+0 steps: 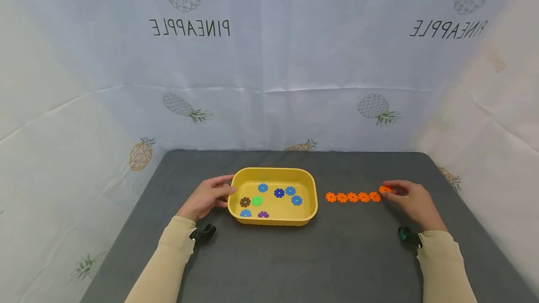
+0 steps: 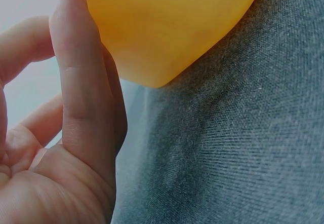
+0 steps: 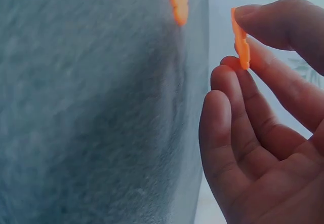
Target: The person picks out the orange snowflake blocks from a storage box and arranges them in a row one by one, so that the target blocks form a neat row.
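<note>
My left hand [image 1: 209, 196] grips the left end of a yellow plastic tray [image 1: 273, 222], thumb over the rim and fingers along the outside. In the left wrist view the tray's corner [image 2: 167, 26] shows beyond the fingers. Inside lie several notched flower-shaped discs: blue ones [image 1: 290, 191], a green disc [image 1: 257, 201], a brown disc [image 1: 245, 202] and a purple disc [image 1: 263, 214]. My right hand [image 1: 414, 202] pinches an orange flower disc [image 3: 242, 44] between thumb and index finger, above the table at the right end of a straight row of orange discs [image 1: 353, 197].
The dark grey table [image 1: 294, 265] carries the tray left of the orange row. A white curtain [image 1: 269, 60] printed with pineapples stands behind the table's back edge and along both sides.
</note>
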{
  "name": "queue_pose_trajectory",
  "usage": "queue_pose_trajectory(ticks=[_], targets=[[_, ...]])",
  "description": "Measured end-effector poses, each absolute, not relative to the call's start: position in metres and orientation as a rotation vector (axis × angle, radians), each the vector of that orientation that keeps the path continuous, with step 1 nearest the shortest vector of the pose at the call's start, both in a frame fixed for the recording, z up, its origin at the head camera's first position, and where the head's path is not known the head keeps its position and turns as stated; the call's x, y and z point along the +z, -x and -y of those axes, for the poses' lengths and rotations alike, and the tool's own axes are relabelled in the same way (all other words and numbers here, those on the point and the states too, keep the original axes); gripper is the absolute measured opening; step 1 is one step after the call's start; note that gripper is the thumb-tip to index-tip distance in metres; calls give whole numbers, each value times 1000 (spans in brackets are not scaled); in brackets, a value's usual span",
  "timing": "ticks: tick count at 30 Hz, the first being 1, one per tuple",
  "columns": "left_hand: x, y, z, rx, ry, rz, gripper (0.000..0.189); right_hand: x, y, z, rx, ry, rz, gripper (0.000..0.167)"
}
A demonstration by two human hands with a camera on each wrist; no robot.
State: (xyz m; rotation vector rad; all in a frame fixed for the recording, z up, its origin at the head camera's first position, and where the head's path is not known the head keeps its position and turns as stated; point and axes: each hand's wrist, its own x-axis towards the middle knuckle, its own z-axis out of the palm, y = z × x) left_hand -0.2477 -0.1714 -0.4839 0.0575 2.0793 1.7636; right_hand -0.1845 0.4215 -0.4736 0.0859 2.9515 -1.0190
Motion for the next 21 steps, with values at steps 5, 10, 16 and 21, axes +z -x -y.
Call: queue_pose_trajectory(ticks=[5,10,16,21], targets=[[-482,246,171,1764,-43,-2073,71,-479,185,-427,-964,-80,-2949,47],[-481,247,170,1762,-45,-2078,71,-482,185,-432,-922,-73,-2937,49],[-481,247,170,1760,-55,-2073,72,-484,188,-433,-895,-75,-2934,47],[-481,247,171,1757,-53,-2070,71,-483,190,-432,-880,-81,-2933,45]])
